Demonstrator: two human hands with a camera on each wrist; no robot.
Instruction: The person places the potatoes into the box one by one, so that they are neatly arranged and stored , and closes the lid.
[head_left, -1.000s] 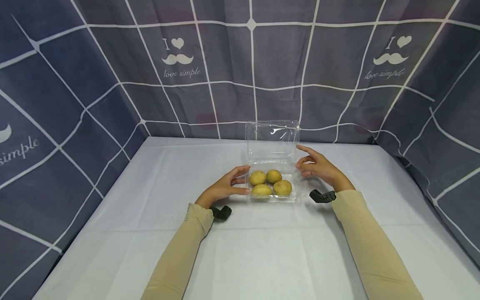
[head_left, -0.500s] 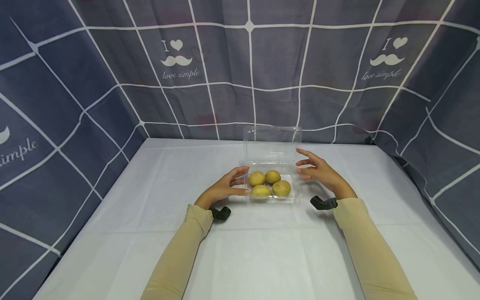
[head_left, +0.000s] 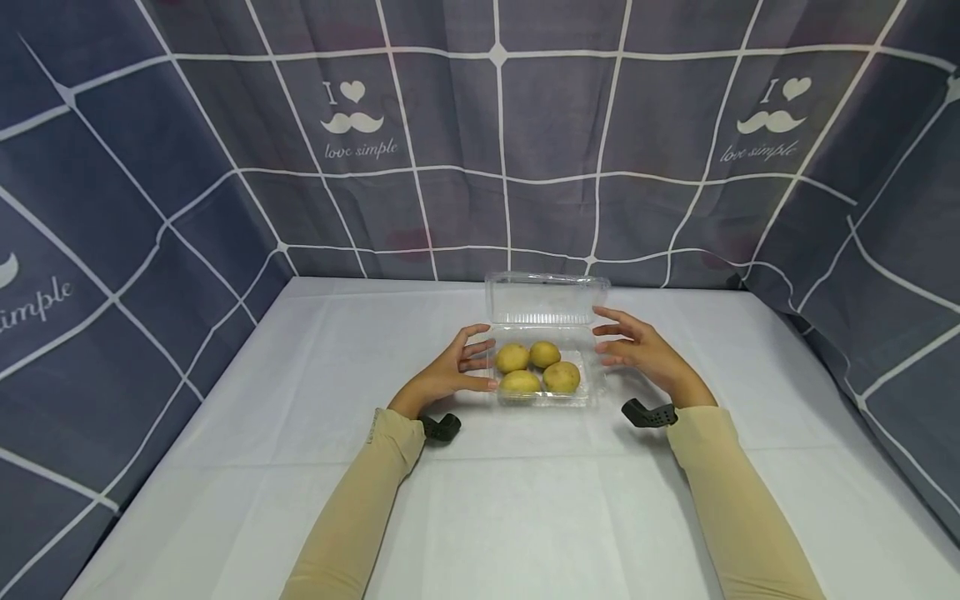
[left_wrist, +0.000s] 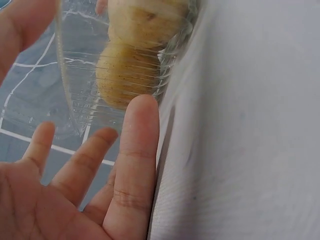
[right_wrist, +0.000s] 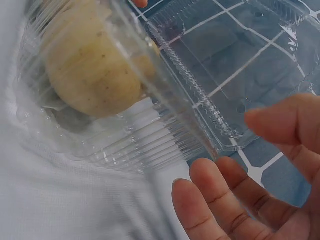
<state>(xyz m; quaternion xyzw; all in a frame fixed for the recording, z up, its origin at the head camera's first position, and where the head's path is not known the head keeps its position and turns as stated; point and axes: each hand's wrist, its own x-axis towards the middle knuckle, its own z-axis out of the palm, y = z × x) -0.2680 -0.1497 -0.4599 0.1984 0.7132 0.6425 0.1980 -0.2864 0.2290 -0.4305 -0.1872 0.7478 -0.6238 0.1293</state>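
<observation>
A clear plastic clamshell box holds several yellowish potatoes. Its transparent lid leans back on the far side. My left hand is at the box's left side with fingers spread, and in the left wrist view a fingertip comes right up to the ribbed wall. On the right side, my right hand has its fingers loosely bent beside the box. The right wrist view shows its fingertips close to the box's rim corner, with a potato seen through the plastic.
A white cloth covers the table. Dark grey-blue curtains with white grid lines stand behind and at both sides. Each wrist wears a black camera mount, and the sleeves are beige.
The lid has tipped farther back and lower. My right hand has drawn slightly toward me from the lid's edge, its fingers spreading. The left hand has stayed nearly in place.
</observation>
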